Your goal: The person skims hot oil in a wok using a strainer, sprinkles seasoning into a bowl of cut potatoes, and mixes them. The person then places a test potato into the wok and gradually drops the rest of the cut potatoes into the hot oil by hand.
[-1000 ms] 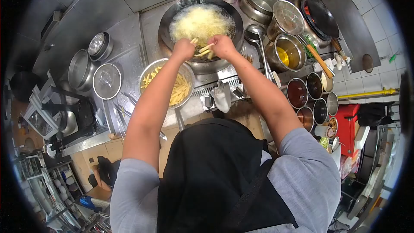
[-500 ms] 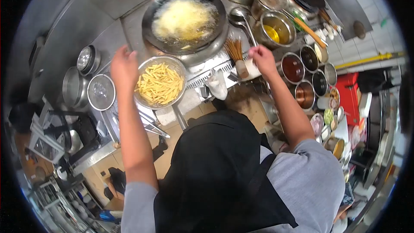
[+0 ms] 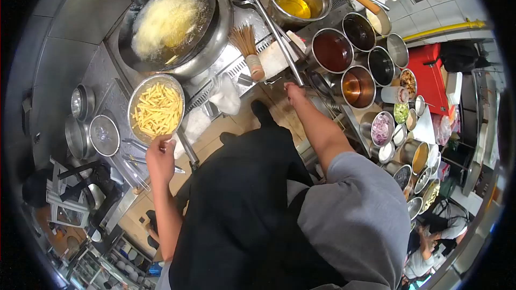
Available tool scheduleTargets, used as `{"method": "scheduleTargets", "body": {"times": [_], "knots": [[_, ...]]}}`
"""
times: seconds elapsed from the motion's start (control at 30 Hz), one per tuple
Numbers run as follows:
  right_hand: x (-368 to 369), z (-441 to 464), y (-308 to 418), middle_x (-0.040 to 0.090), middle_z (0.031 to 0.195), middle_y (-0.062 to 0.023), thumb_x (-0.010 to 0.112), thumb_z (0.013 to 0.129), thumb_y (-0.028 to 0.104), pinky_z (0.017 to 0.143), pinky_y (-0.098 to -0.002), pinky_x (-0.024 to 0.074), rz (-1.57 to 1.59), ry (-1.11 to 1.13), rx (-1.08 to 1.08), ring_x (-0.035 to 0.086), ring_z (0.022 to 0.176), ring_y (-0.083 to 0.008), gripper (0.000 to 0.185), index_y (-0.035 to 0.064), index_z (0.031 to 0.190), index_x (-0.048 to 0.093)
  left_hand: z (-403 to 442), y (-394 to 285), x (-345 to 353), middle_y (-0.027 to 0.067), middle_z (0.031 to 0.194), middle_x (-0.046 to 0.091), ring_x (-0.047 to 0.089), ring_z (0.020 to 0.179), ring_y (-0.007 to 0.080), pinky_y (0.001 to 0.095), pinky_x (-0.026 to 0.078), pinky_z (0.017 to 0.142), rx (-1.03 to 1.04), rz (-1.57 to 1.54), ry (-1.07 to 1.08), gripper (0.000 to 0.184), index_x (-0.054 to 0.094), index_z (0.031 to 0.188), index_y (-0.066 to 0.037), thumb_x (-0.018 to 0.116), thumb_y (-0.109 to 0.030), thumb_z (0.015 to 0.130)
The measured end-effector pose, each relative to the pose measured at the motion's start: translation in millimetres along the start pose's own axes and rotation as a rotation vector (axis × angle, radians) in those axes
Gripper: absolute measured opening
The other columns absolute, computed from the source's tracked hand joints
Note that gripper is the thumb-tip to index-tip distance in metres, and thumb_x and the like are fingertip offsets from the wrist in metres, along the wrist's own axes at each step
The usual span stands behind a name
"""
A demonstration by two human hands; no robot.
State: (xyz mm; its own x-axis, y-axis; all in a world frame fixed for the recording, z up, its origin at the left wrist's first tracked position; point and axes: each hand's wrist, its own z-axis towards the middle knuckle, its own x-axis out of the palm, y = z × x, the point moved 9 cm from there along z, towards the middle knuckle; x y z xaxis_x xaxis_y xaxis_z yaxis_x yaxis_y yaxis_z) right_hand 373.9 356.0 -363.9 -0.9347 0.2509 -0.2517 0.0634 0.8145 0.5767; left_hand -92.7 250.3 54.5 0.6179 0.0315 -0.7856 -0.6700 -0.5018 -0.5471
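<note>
My left hand (image 3: pixel 160 154) hangs at the near rim of a strainer (image 3: pixel 130 108) heaped with french fries (image 3: pixel 157 109); its fingers are loosely bent, the thumb is apart, and no held thing shows. The strainer's handle (image 3: pixel 188 147) points toward me. My right hand (image 3: pixel 294 93) is closed near the counter's front edge, just below the end of a long ladle handle (image 3: pixel 280 48). Its fingertips are partly hidden, so I cannot make out what is in them. Behind the strainer, pale food (image 3: pixel 167 21) bubbles in oil in a black wok (image 3: pixel 124 48).
A bamboo brush (image 3: pixel 245 43) and white cloth (image 3: pixel 224 95) lie before the wok. A pot of yellow oil (image 3: pixel 275 13) stands behind the ladle. Sauce pots (image 3: pixel 331 51) and ingredient bowls (image 3: pixel 382 129) fill the right side. Tongs (image 3: pixel 134 145) and an empty strainer (image 3: pixel 104 135) lie left.
My left hand has come back toward me, from the strainer's left side to its near rim. My right hand has come down and toward me. The whole view has shifted.
</note>
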Motion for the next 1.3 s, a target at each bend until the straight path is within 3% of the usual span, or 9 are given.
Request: {"method": "scheduleTargets", "body": {"times": [0.03, 0.13, 0.37, 0.43, 0.5, 0.6, 0.93, 1.07, 1.3], "knots": [[7.7, 16.6, -4.1, 0.065, 0.081, -0.0021, 0.061, 0.088, 0.018, 0.053, -0.0331, 0.0433, -0.002, 0.012, 0.008, 0.056, 0.064, -0.0151, 0.019, 0.0089, 0.103, 0.068, -2.1, -1.4, 0.8, 0.0085, 0.072, 0.059, 0.054, 0.065, 0.0164, 0.0309, 0.045, 0.063, -0.043, 0.032, 0.009, 0.023, 0.067, 0.100, 0.001, 0.067, -0.015, 0.084], [32.2, 26.1, 17.4, 0.061, 0.118, -0.0108, 0.056, 0.090, 0.023, 0.096, -0.0360, 0.0408, -0.016, 0.093, -0.181, 0.055, 0.110, -0.0243, 0.035, 0.0026, 0.119, 0.059, -7.6, -18.8, -5.6, 0.0083, 0.072, 0.061, 0.056, 0.064, 0.0152, 0.0305, 0.045, 0.060, -0.076, 0.048, -0.026, 0.021, 0.067, 0.101, 0.001, 0.066, -0.013, 0.085], [66.9, 124.5, -48.0, 0.056, 0.128, -0.0232, 0.048, 0.090, 0.017, 0.100, -0.0409, 0.0433, -0.331, -0.129, -0.343, 0.055, 0.118, -0.0374, 0.043, 0.0005, 0.129, 0.053, -20.0, -16.8, -17.7, 0.0087, 0.072, 0.063, 0.057, 0.065, 0.0148, 0.0301, 0.046, 0.060, -0.135, 0.049, -0.135, 0.019, 0.067, 0.101, 0.000, 0.066, -0.011, 0.086], [73.4, 142.2, -49.3, 0.061, 0.123, -0.0152, 0.049, 0.089, 0.018, 0.088, -0.0360, 0.0512, -1.110, -0.120, -0.474, 0.062, 0.109, -0.0259, 0.030, 0.0095, 0.113, 0.065, -25.4, -13.7, -17.4, 0.0096, 0.074, 0.063, 0.057, 0.066, 0.0154, 0.0305, 0.046, 0.063, -0.164, 0.107, -0.146, 0.020, 0.068, 0.101, 0.000, 0.067, -0.013, 0.085], [69.1, 164.5, -62.6, 0.065, 0.117, -0.0148, 0.051, 0.087, 0.016, 0.083, -0.0381, 0.0540, -0.851, -0.272, -0.580, 0.065, 0.103, -0.0268, 0.027, 0.0096, 0.105, 0.069, -32.5, -19.2, -21.3, 0.0094, 0.074, 0.063, 0.057, 0.067, 0.0156, 0.0308, 0.047, 0.065, -0.189, 0.117, -0.201, 0.022, 0.068, 0.101, 0.000, 0.068, -0.014, 0.084], [117.7, 285.7, -124.8, 0.070, 0.105, -0.0131, 0.054, 0.086, 0.017, 0.078, -0.0387, 0.0554, -1.319, 0.066, -0.821, 0.068, 0.095, -0.0272, 0.024, 0.0089, 0.100, 0.071, -39.3, -26.9, -20.9, 0.0090, 0.074, 0.064, 0.057, 0.067, 0.0154, 0.0304, 0.047, 0.065, -0.211, 0.082, -0.200, 0.022, 0.068, 0.100, 0.001, 0.069, -0.016, 0.085], [48.9, 137.5, -65.9, 0.062, 0.100, -0.0144, 0.052, 0.085, 0.009, 0.075, -0.0393, 0.0489, 0.232, -0.183, -0.119, 0.057, 0.085, -0.0276, 0.028, -0.0018, 0.109, 0.061, -49.1, -18.5, -20.5, 0.0075, 0.072, 0.063, 0.055, 0.062, 0.0139, 0.0290, 0.046, 0.061, -0.268, 0.073, -0.243, 0.021, 0.069, 0.099, 0.000, 0.069, -0.014, 0.084], [66.5, 191.1, -105.2, 0.065, 0.104, -0.0175, 0.053, 0.082, 0.008, 0.076, -0.0414, 0.0500, 0.336, 0.046, -0.032, 0.062, 0.091, -0.0288, 0.035, -0.0046, 0.114, 0.060, -46.8, -7.8, -15.4, 0.0083, 0.073, 0.064, 0.057, 0.062, 0.0152, 0.0301, 0.047, 0.061, -0.237, 0.051, -0.248, 0.022, 0.069, 0.100, 0.000, 0.069, -0.013, 0.083], [40.1, 128.2, -34.8, 0.063, 0.090, -0.0178, 0.054, 0.082, 0.017, 0.067, -0.0420, 0.0490, 0.091, -0.127, -0.222, 0.061, 0.077, -0.0286, 0.033, -0.0037, 0.107, 0.061, -43.1, -11.8, -12.8, 0.0094, 0.073, 0.064, 0.061, 0.065, 0.0197, 0.0326, 0.048, 0.063, -0.238, 0.062, -0.251, 0.023, 0.069, 0.100, -0.001, 0.069, -0.015, 0.082]]}}
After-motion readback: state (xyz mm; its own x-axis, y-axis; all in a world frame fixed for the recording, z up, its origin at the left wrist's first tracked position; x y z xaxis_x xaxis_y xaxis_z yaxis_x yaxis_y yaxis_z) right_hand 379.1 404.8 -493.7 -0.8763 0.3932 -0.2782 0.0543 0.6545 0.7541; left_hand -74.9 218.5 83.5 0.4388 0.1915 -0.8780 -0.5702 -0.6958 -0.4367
